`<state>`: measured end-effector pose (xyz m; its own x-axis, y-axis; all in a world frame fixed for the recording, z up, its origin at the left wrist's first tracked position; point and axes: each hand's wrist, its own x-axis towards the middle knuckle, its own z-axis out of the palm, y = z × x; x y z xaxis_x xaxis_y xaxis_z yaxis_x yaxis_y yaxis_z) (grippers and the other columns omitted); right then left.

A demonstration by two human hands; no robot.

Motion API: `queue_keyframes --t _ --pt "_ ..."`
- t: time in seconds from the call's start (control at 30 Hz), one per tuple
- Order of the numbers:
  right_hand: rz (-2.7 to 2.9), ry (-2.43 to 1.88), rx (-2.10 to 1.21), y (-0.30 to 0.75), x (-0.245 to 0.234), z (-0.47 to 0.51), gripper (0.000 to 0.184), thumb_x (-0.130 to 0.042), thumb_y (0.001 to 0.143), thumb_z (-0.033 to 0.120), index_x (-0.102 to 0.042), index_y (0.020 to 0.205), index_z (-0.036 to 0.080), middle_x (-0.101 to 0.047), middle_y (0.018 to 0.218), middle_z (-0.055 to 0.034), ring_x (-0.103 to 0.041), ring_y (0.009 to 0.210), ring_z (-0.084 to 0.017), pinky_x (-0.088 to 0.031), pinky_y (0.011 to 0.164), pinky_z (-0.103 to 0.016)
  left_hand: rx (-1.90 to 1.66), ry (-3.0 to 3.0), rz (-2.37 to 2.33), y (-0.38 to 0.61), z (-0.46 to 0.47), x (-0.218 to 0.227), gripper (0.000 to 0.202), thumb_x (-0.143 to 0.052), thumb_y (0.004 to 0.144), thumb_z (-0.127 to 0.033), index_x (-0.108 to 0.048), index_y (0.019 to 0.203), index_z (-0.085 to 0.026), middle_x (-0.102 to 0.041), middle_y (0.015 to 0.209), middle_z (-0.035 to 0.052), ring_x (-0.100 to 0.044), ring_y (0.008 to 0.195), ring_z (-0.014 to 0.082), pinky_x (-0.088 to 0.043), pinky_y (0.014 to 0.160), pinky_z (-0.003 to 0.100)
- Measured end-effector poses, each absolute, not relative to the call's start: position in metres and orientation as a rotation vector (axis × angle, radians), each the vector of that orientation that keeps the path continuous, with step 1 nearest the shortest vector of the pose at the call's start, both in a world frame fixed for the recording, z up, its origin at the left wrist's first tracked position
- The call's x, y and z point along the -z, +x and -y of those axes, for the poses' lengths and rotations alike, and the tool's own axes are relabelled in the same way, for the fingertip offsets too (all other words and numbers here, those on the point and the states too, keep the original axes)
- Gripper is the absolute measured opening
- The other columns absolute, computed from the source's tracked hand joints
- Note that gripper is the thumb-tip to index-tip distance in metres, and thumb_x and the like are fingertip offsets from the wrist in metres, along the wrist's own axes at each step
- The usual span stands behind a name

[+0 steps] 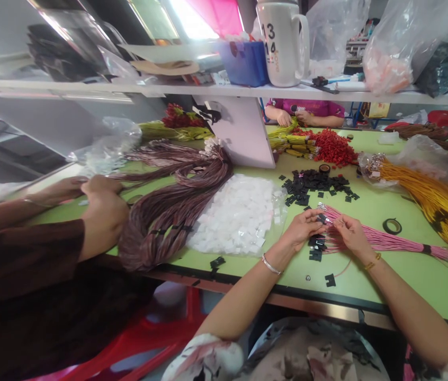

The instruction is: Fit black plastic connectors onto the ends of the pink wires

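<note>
My left hand pinches a small black connector at the end of a bundle of pink wires that lies across the green table. My right hand is closed on thin pink wire ends just beside that connector. Under my hands lie a few assembled black connectors. A loose heap of black connectors sits just beyond my hands.
A co-worker's hands at the left rest on a thick brown wire bundle. White plastic pieces lie in a bag at centre. Yellow wires, a tape ring, red parts and another person's hands are farther off. A shelf holds a white mug.
</note>
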<state>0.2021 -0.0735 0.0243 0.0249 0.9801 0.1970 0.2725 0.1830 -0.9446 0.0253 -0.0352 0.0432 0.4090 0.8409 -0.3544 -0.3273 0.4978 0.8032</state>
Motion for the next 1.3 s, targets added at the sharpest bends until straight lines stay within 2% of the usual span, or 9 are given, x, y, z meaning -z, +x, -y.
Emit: queue_keyframes --t 0.3,0.6,0.73,0.87,1.1,1.3 --pt "1.458 -1.289 -0.923 0.202 -0.028 0.074 0.034 -0.060 0.085 0.046 -0.053 0.063 0.020 -0.048 0.056 0.0021 -0.039 0.054 -0.013 -0.031 0.052 -0.026 -0.802 0.750 -0.854 0.025 0.034 -0.040 0.017 -0.065 0.081 -0.001 -0.065 0.096 -0.010 -0.065 0.079 0.0033 -0.069 0.069 0.0109 -0.060 0.080 0.027" --pt "1.439 -1.296 -0.978 0.206 -0.020 0.070 0.036 -0.057 0.085 0.042 -0.044 0.058 0.022 -0.042 0.055 0.0034 -0.034 0.054 -0.013 -0.028 0.053 -0.027 -0.817 0.847 -0.805 0.025 0.034 -0.029 0.029 -0.076 0.074 -0.014 -0.066 0.102 -0.012 -0.064 0.074 0.0011 -0.062 0.061 0.0078 -0.050 0.062 0.019" --pt "1.493 -1.311 -0.927 0.205 -0.023 0.071 0.032 -0.056 0.084 0.039 -0.047 0.059 0.021 -0.044 0.056 0.0029 -0.037 0.055 -0.013 -0.029 0.054 -0.027 -0.833 0.897 -0.807 0.028 0.035 -0.023 0.032 -0.078 0.071 -0.020 -0.068 0.101 -0.012 -0.063 0.073 0.0000 -0.058 0.061 0.0075 -0.047 0.062 0.020" --pt "1.569 -1.301 -0.846 0.203 -0.025 0.073 0.026 -0.056 0.083 0.034 -0.051 0.062 0.020 -0.050 0.059 0.0015 -0.042 0.058 -0.014 -0.034 0.057 -0.027 -0.913 1.073 -0.847 0.031 0.038 -0.021 0.025 -0.077 0.069 -0.017 -0.070 0.093 -0.012 -0.063 0.072 0.0004 -0.055 0.065 0.0086 -0.043 0.063 0.021" --pt "1.571 -1.305 -0.906 0.205 -0.020 0.071 0.026 -0.054 0.088 0.039 -0.057 0.070 0.020 -0.055 0.063 0.0012 -0.045 0.058 -0.015 -0.035 0.057 -0.028 -0.957 1.094 -0.922 0.037 0.041 -0.015 0.020 -0.074 0.070 -0.018 -0.068 0.089 -0.013 -0.060 0.067 -0.0011 -0.053 0.064 0.0093 -0.041 0.064 0.022" --pt "1.676 -1.313 -0.774 0.199 -0.018 0.073 0.019 -0.055 0.086 0.030 -0.058 0.070 0.021 -0.058 0.064 -0.0002 -0.048 0.060 -0.016 -0.037 0.061 -0.030 -0.904 1.190 -0.939 0.031 0.046 -0.014 0.014 -0.070 0.070 -0.015 -0.068 0.084 -0.013 -0.060 0.066 -0.0009 -0.052 0.061 0.0093 -0.041 0.061 0.022"
